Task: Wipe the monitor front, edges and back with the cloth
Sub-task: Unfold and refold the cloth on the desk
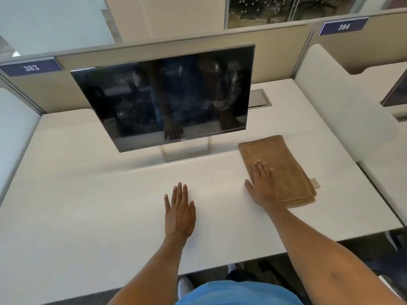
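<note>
A dark, switched-off monitor (163, 95) stands on a silver stand in the middle of the white desk (88, 205), its screen smeared and reflecting my arms. To its right lies a folded tan cloth (284, 164), flat on the desk. My right hand (261, 183) rests palm-down on the cloth's left half, fingers spread, not gripping it. My left hand (180, 213) lies flat on the bare desk in front of the monitor stand, fingers apart, holding nothing.
Beige partition walls with number plates 383 (32, 67) and 384 (343, 26) close the desk's back. A metal cable hatch (259, 98) sits behind the monitor's right side. White side dividers flank the desk; another monitor's edge (396, 93) shows at far right.
</note>
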`<state>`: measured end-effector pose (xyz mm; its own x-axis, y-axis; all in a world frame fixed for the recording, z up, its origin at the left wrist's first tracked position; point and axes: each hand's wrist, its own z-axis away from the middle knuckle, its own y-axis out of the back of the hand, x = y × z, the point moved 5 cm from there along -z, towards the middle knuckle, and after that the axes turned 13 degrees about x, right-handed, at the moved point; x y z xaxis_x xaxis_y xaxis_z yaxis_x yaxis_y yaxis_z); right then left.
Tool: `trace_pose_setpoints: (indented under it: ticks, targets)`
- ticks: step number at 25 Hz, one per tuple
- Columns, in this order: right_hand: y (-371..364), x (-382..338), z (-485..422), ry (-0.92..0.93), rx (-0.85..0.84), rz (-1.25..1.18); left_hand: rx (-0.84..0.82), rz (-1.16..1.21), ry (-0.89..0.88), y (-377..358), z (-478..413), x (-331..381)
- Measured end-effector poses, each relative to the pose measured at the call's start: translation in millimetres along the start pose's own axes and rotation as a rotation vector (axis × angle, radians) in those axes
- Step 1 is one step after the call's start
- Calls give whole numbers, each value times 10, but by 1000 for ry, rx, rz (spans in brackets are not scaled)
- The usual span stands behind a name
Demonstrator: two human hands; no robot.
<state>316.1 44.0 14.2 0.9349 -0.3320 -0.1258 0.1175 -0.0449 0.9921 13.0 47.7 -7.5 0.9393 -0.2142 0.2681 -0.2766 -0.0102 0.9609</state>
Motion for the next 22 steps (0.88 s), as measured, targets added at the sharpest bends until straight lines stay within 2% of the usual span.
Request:
trace_pose_setpoints:
  ticks: [5,10,15,22]
  targets:
    - [-182,173,-1,79,12,4,5,-33,71,-61,-93,2]
    - [-245,111,-18,74,42,17,-16,-34,94,-117,-86,-34]
    - [-338,-370,219,79,60,-59,-29,-20,104,-112,-59,-27]
    - [-534,-1164,635,105,3,-160,-27,-26,142,38,-53,-216]
